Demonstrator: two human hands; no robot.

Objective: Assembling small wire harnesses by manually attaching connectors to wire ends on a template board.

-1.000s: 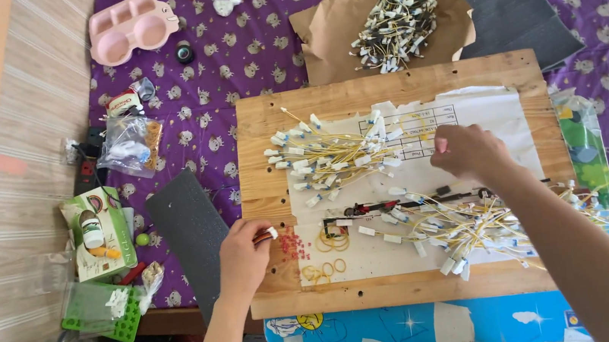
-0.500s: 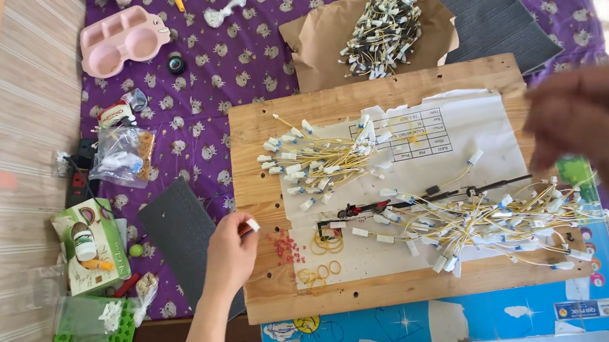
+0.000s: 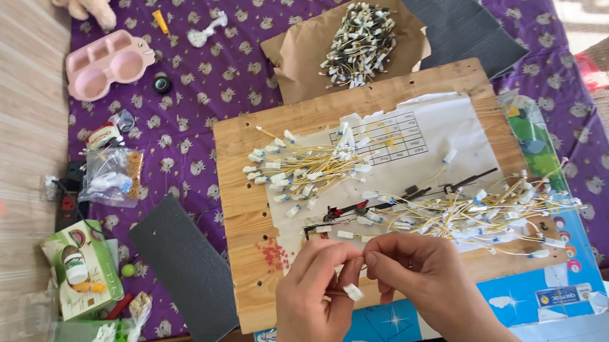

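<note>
A thin yellow wire (image 3: 353, 278) with a white connector at its end is pinched between both hands above the board's near edge. The left hand (image 3: 318, 299) and right hand (image 3: 415, 273) have their fingertips closed on it, nearly touching each other. Just beyond, near the board's (image 3: 247, 200) right edge, lies a loose bundle of wires (image 3: 477, 212); another bundle (image 3: 304, 167) sits toward its middle. A brown paper (image 3: 300, 61) with more wires lies past the far edge.
</note>
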